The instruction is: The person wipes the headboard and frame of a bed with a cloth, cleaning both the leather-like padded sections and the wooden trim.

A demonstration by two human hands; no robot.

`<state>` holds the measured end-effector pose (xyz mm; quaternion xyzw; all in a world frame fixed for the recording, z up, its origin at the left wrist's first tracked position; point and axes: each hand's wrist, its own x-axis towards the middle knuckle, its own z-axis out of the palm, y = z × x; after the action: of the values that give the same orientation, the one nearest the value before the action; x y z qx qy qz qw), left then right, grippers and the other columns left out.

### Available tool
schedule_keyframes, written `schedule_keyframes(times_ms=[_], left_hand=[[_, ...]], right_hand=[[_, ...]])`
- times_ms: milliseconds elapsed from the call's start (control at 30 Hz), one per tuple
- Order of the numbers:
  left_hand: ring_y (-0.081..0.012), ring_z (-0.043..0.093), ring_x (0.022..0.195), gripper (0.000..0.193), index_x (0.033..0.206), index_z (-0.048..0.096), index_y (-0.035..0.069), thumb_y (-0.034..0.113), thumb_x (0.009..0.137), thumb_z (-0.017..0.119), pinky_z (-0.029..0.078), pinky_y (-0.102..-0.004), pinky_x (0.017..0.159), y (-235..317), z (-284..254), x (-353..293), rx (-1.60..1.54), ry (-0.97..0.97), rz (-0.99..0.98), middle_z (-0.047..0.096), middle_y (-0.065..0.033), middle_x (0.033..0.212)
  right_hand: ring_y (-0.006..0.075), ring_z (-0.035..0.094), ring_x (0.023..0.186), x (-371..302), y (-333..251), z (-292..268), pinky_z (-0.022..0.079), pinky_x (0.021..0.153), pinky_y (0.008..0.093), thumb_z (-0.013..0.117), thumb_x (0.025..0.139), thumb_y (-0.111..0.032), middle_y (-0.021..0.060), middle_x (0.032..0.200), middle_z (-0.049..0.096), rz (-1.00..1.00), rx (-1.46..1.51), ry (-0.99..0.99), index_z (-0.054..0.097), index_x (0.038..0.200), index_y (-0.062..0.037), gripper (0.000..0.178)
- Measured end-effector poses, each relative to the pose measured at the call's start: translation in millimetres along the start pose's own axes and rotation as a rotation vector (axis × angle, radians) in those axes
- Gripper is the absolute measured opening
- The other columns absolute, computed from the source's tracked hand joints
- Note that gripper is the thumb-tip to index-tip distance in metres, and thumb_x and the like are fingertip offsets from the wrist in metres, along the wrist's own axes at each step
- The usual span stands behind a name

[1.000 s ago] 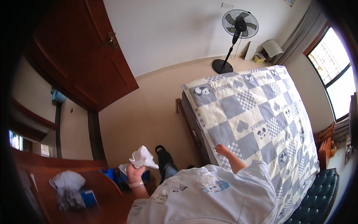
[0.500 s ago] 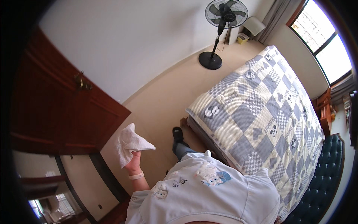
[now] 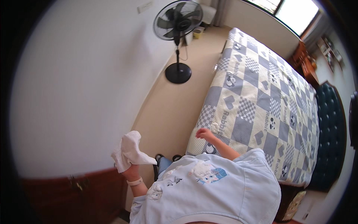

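A pale pinkish-white cloth (image 3: 127, 152) drapes over my left hand (image 3: 132, 173), which grips it from below. Most of those fingers are hidden under the fabric, and a light band circles the wrist. My right hand (image 3: 206, 134) holds nothing; its fingers are loosely bent and partly apart. It hovers beside the near left corner of the bed, over the grey and cream checked bedcover (image 3: 257, 108). Whether it touches the cover, I cannot tell.
A black standing fan (image 3: 178, 74) stands on the beige floor (image 3: 158, 108) between the wall (image 3: 74, 93) and the bed. At lower left is a reddish-brown door (image 3: 93, 198). A dark tufted headboard (image 3: 332, 138) is on the right. Under the window sits a small yellow bin (image 3: 197, 34).
I have moved forward past the door toward the fan, and the view has turned. My right hand has come into view above the bed corner. The cloth stays in my left hand.
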<state>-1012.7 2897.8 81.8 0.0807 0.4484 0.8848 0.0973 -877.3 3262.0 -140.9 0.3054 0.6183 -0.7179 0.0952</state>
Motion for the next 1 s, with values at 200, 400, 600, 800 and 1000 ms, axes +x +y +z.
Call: schedule_keyframes(times_ms=[200, 400, 600, 800, 1000], left_hand=[[-0.0243, 0.055, 0.098, 0.044, 0.117, 0.048, 0.002, 0.022, 0.082, 0.064, 0.047, -0.0388, 0.083, -86, 50, 171, 1.497, -0.41, 0.576, 0.056, -0.011, 0.109], [-0.0271, 0.05, 0.108, 0.046, 0.123, 0.041, 0.002, 0.023, 0.086, 0.057, 0.045, -0.042, 0.089, -135, 119, 283, -0.658, -0.353, -1.158, 0.048, -0.0136, 0.121], [-0.0303, 0.044, 0.118, 0.053, 0.126, 0.042, 0.002, 0.042, 0.092, 0.035, 0.036, -0.0454, 0.099, -207, 189, 358, -0.574, -0.46, -1.736, 0.046, -0.015, 0.128], [-0.031, 0.044, 0.119, 0.048, 0.125, 0.04, -0.004, 0.031, 0.093, 0.035, 0.034, -0.0402, 0.101, -270, 297, 415, -0.422, -0.656, -1.992, 0.044, -0.0167, 0.13], [-0.0296, 0.042, 0.121, 0.049, 0.127, 0.041, 0.0, 0.034, 0.093, 0.031, 0.028, -0.0451, 0.104, -304, 416, 451, -0.435, -0.718, -1.887, 0.043, -0.0148, 0.132]], right_hand=[[0.0169, 0.056, 0.102, 100, -100, 126, 0.046, 0.079, 0.0291, 0.045, 0.092, -0.02, 0.0093, 0.109, 0.06, 0.156, 0.516, -0.379, 0.05, 0.12, -0.0054, 0.032], [0.0206, 0.052, 0.085, 156, -266, 141, 0.042, 0.082, 0.0293, 0.056, 0.082, -0.022, 0.0099, 0.099, 0.056, -1.017, 0.418, 0.052, 0.056, 0.1, -0.0054, 0.025], [0.025, 0.055, 0.093, 130, -318, 50, 0.044, 0.08, 0.0303, 0.061, 0.074, -0.023, 0.0162, 0.1, 0.056, -0.817, -0.436, 0.656, 0.057, 0.102, -0.0044, 0.033], [0.0257, 0.054, 0.099, 147, -334, -39, 0.041, 0.088, 0.0333, 0.057, 0.079, -0.027, 0.0132, 0.106, 0.056, -0.945, -0.608, 0.962, 0.053, 0.112, -0.0035, 0.041], [0.0267, 0.052, 0.103, 187, -354, -168, 0.038, 0.094, 0.036, 0.053, 0.082, -0.035, 0.0135, 0.112, 0.054, -0.939, -0.399, 0.897, 0.049, 0.117, -0.0017, 0.048]])
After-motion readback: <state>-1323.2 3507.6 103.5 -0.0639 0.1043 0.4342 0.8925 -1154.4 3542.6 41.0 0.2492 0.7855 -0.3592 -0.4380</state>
